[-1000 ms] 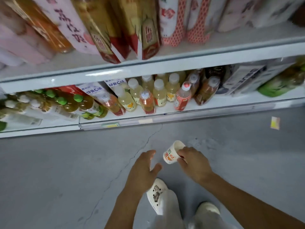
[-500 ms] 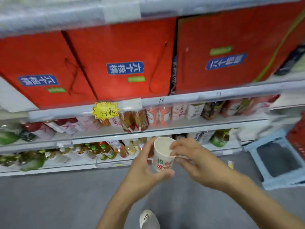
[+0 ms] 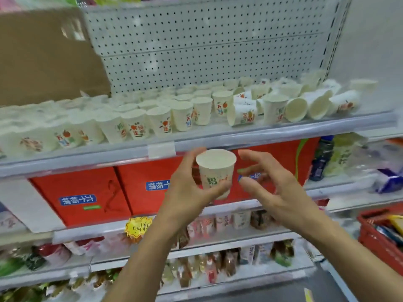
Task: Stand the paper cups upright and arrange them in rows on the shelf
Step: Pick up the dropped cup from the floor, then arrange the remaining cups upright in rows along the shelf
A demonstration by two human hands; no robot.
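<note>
Raised since half a second ago, the paper cup (image 3: 216, 171) is now held upright in the left hand (image 3: 185, 192), thumb and fingers curled round its side, just below the front edge of the shelf (image 3: 283, 132). The right hand (image 3: 272, 188) has let go and hovers beside it, fingers spread, seemingly not touching. On the shelf, upright cups (image 3: 135, 125) stand in rows at left; tipped cups (image 3: 305, 105) lie jumbled at right. Red boxes (image 3: 87, 199) sit beneath.

White printed paper cup (image 3: 216, 173) held upright below the shelf (image 3: 283, 129) of cups (image 3: 135, 125).

upright cups (image 3: 139, 125) left on shelf (image 3: 283, 129), toppled cups (image 3: 309, 105) right
</note>
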